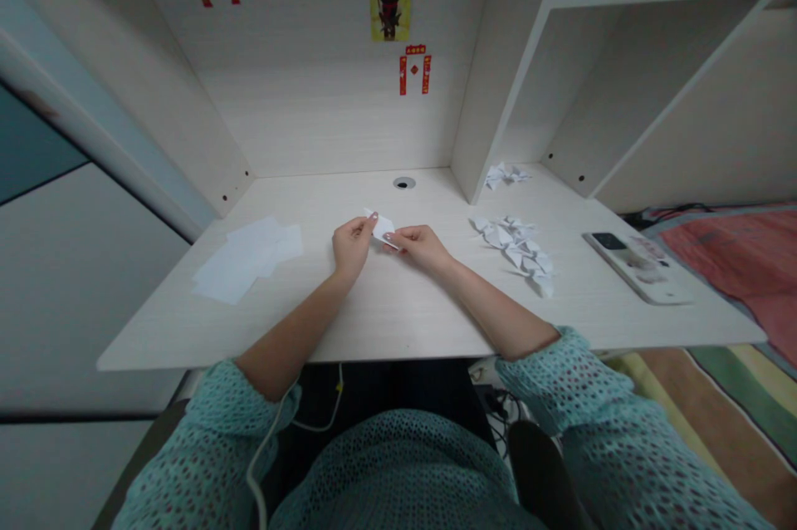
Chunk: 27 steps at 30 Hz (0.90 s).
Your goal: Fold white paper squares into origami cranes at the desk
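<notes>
A small folded piece of white paper point(382, 227) is held between my two hands above the middle of the desk. My left hand point(354, 243) pinches its left side with thumb and fingers. From the right, my right hand point(418, 244) grips the lower right edge of the same paper. Flat white paper sheets point(242, 257) lie overlapping on the desk to the left. To the right of my hands rests a pile of folded white paper pieces point(516, 247), their single shapes hard to make out.
More folded paper pieces point(507, 174) lie farther back beside the upright shelf panel point(498, 73). A phone point(638, 267) lies near the right end of the white desk point(374, 322). A cable hole point(404, 183) sits at the back. A white cord point(258, 463) hangs by my left arm.
</notes>
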Available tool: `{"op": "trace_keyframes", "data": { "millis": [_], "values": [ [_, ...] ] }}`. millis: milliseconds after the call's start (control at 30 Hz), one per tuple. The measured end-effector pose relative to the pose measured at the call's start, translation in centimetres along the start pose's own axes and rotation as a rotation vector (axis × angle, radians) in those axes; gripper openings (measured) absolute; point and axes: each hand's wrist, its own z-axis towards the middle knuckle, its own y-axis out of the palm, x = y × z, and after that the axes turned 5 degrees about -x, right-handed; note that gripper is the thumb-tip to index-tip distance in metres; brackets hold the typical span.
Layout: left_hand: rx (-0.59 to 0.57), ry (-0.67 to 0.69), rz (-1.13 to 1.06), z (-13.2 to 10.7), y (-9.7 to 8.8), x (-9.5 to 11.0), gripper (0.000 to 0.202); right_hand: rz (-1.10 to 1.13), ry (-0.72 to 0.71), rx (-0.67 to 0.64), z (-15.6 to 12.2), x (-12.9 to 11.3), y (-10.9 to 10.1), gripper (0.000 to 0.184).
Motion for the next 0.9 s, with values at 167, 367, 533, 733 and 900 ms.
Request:
{"op": "trace_keyframes", "data": {
  "millis": [167, 367, 533, 733, 900],
  "values": [
    [-0.039, -0.088, -0.128, 0.12, 0.05, -0.46, 0.042, 0.098, 0.017, -0.058, -0.11, 0.2, 0.25, 0.04],
    [-0.121, -0.122, -0.248, 0.25, 0.18, -0.07, 0.044, 0.113, 0.056, 0.026, -0.01, 0.34, 0.21, 0.039],
    [-0.251, -0.188, -0.292, -0.01, 0.52, -0.09, 0.038, 0.144, 0.064, 0.036, 0.04, 0.36, 0.25, 0.041],
    [-0.228, -0.234, -0.277, 0.17, 0.12, -0.62, 0.034, 0.166, 0.018, 0.001, -0.1, 0.32, 0.63, 0.039],
    [-0.167, -0.246, -0.336, 0.84, -0.27, -0.75, 0.033, 0.103, 0.031, 0.015, -0.31, 0.22, 0.8, 0.041]
  ]
}}
